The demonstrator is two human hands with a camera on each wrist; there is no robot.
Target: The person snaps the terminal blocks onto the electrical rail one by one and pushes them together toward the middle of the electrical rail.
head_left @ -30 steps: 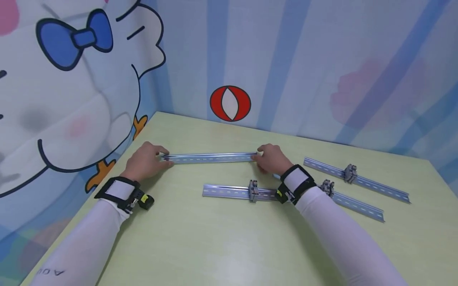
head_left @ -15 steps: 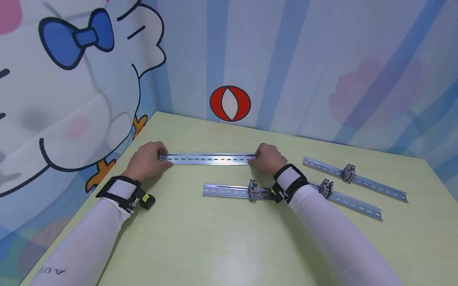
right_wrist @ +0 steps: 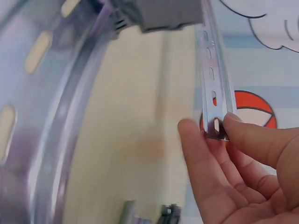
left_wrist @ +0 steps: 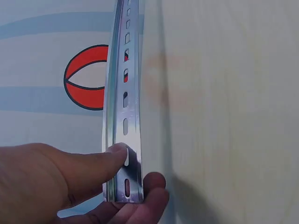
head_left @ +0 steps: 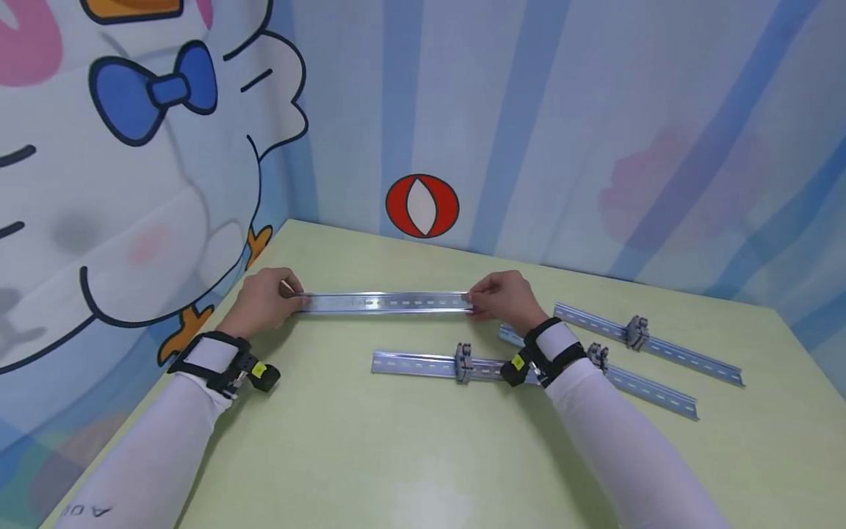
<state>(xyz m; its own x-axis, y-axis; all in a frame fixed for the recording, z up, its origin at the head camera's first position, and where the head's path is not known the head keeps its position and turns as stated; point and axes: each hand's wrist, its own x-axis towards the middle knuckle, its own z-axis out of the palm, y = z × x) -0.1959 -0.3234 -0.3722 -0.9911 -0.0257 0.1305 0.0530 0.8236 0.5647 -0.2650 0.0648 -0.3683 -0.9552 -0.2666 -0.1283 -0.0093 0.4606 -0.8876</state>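
Observation:
My left hand (head_left: 267, 300) pinches the left end of a slotted metal DIN rail (head_left: 390, 303), thumb on the slotted face and fingers behind it, as the left wrist view shows. The right hand (head_left: 505, 297) pinches the other end between thumb and fingers. In the right wrist view, that hand's index finger (right_wrist: 194, 154) stands out straight beside the rail end (right_wrist: 216, 107). The rail spans level between both hands over the far part of the table and carries no block.
Three more DIN rails lie at centre and right: a front rail (head_left: 413, 363), a middle rail (head_left: 654, 393) and a back rail (head_left: 694, 360). Each bears grey terminal blocks (head_left: 463, 363). My right forearm crosses over the middle one. A printed curtain (head_left: 529, 147) borders the table (head_left: 370, 455).
The held rail has turned about its long axis, its slots looking light, then dark, then partly light. My right fingers have loosened from a closer curl around its end. The head view has tilted up slightly.

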